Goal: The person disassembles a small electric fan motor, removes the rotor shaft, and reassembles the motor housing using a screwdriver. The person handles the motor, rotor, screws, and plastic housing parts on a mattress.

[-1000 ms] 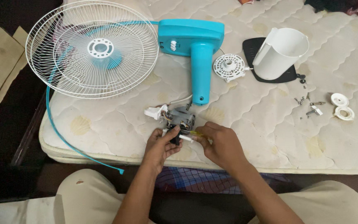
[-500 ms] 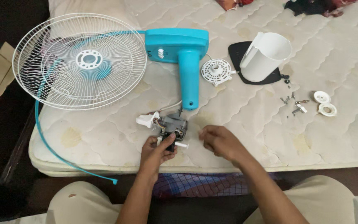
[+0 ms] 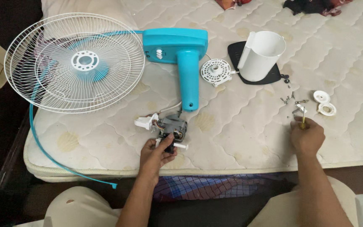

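Note:
My left hand grips the small grey fan motor at the near edge of the mattress; wires run from it to a white plug piece and up to the blue fan stand. My right hand has reached out to the right and is closed around a thin yellow-handled tool, beside a scatter of small screws.
White fan grilles with blue blades lie at the left, with a blue cord hanging off the mattress edge. A white round cover, a white motor housing on a black plate and two white caps lie to the right.
My right hand has left the motor and moved right to the screws, holding the thin tool. My left hand keeps hold of the motor.

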